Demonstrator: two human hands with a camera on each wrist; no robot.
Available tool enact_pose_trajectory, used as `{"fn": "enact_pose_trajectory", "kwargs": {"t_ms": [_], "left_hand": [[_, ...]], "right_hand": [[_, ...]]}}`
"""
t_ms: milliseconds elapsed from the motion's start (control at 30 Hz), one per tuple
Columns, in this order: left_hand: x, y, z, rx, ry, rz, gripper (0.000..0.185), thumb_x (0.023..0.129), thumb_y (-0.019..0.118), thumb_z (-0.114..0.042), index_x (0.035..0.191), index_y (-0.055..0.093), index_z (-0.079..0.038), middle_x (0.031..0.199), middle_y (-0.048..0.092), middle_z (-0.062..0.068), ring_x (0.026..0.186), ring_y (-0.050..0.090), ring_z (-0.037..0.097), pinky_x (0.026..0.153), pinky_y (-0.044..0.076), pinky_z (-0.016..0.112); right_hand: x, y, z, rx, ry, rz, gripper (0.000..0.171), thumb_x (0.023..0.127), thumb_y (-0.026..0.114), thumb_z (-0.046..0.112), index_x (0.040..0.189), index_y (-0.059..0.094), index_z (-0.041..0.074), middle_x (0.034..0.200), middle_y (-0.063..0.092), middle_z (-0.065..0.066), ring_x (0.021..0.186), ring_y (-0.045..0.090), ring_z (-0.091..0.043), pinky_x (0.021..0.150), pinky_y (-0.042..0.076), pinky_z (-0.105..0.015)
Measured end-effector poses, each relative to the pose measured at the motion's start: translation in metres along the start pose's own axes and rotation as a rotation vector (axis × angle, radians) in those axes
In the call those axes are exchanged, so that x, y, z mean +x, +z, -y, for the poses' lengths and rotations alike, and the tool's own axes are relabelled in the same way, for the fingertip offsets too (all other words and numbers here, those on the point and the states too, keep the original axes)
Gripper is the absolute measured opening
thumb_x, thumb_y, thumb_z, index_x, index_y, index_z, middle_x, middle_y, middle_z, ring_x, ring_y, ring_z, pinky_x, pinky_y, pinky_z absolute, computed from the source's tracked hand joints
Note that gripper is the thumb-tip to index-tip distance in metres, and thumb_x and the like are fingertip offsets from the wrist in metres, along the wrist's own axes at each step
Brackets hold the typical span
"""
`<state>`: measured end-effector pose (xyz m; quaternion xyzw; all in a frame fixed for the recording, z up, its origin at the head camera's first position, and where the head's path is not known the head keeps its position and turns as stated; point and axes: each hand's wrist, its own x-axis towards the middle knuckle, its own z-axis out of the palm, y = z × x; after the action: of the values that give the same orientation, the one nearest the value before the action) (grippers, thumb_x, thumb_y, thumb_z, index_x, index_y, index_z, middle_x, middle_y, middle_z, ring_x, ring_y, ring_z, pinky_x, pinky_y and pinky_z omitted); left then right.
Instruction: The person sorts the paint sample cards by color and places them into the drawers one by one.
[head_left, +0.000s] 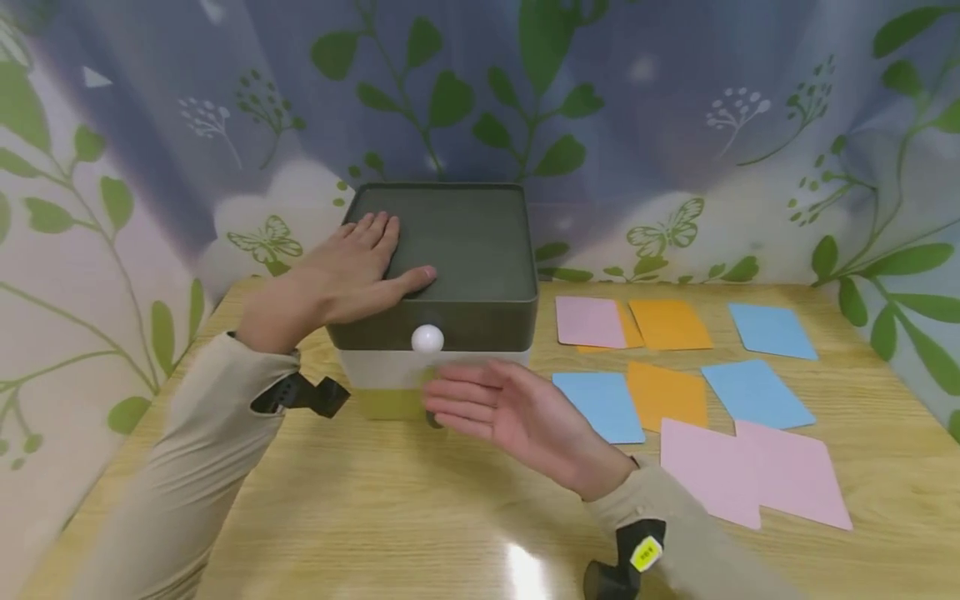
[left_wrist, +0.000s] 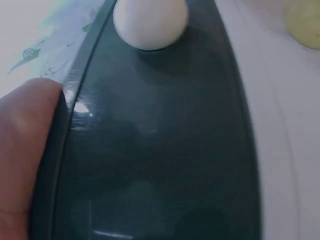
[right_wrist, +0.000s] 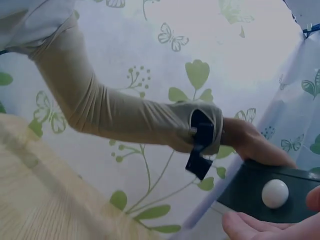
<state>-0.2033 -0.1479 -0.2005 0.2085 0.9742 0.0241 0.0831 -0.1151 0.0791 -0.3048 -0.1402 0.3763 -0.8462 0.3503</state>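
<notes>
A small drawer box (head_left: 465,250) stands on the table, dark green on top, with a white drawer (head_left: 386,367) below and a yellow-green one (head_left: 386,404) at the bottom. My left hand (head_left: 348,271) rests flat on its lid, fingers and thumb spread. On the dark green front sits a round white knob (head_left: 427,339), seen close in the left wrist view. The white drawer's yellow-green knob (left_wrist: 304,22) shows at that view's corner. My right hand (head_left: 528,421) is held before the lower drawers with fingers extended and nothing gripped. It partly hides a dark knob (head_left: 433,419).
Several square cards lie to the right on the wooden table (head_left: 360,517): blue (head_left: 600,406), orange (head_left: 671,325) and pink (head_left: 708,471), some overlapping. A leaf-patterned curtain (head_left: 637,125) hangs behind the box and along both sides.
</notes>
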Motion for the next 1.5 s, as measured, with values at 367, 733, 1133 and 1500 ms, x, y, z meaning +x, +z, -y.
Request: {"fn": "enact_pose_trajectory", "kwargs": {"t_ms": [367, 733, 1133, 1500], "left_hand": [[0.004, 0.001, 0.002, -0.024, 0.016, 0.007, 0.089, 0.098, 0.025, -0.065, 0.153, 0.004, 0.002, 0.159, 0.000, 0.024, 0.146, 0.001, 0.037, 0.117, 0.006, 0.052], [0.008, 0.004, 0.017, -0.052, 0.118, -0.031, 0.080, 0.101, 0.031, -0.055, 0.154, 0.007, 0.000, 0.160, 0.001, 0.020, 0.147, 0.001, 0.033, 0.118, 0.001, 0.049], [0.002, 0.001, 0.026, -0.067, 0.156, 0.001, 0.078, 0.102, 0.030, -0.052, 0.154, 0.004, -0.001, 0.160, -0.002, 0.020, 0.147, -0.002, 0.034, 0.117, -0.001, 0.050], [0.005, 0.001, 0.024, -0.064, 0.174, -0.010, 0.079, 0.102, 0.031, -0.053, 0.154, 0.005, -0.001, 0.160, -0.001, 0.020, 0.147, -0.001, 0.034, 0.117, -0.001, 0.051]], "right_hand": [[0.028, 0.010, -0.002, 0.197, 0.013, 0.059, 0.052, 0.108, 0.022, 0.027, 0.149, 0.022, -0.004, 0.155, 0.020, -0.027, 0.143, 0.022, -0.039, 0.114, 0.028, -0.041], [0.035, 0.007, -0.004, 0.208, 0.053, 0.083, 0.055, 0.108, 0.021, 0.029, 0.153, 0.016, -0.002, 0.158, 0.017, -0.021, 0.144, 0.019, -0.036, 0.116, 0.025, -0.040], [0.038, 0.007, -0.005, 0.124, 0.061, 0.090, 0.053, 0.108, 0.021, 0.027, 0.154, 0.016, 0.000, 0.158, 0.018, -0.020, 0.143, 0.020, -0.038, 0.115, 0.026, -0.042], [0.035, 0.004, -0.005, -0.011, 0.063, 0.111, 0.052, 0.108, 0.022, 0.024, 0.152, 0.019, -0.003, 0.156, 0.020, -0.022, 0.140, 0.023, -0.044, 0.115, 0.024, -0.048]]}}
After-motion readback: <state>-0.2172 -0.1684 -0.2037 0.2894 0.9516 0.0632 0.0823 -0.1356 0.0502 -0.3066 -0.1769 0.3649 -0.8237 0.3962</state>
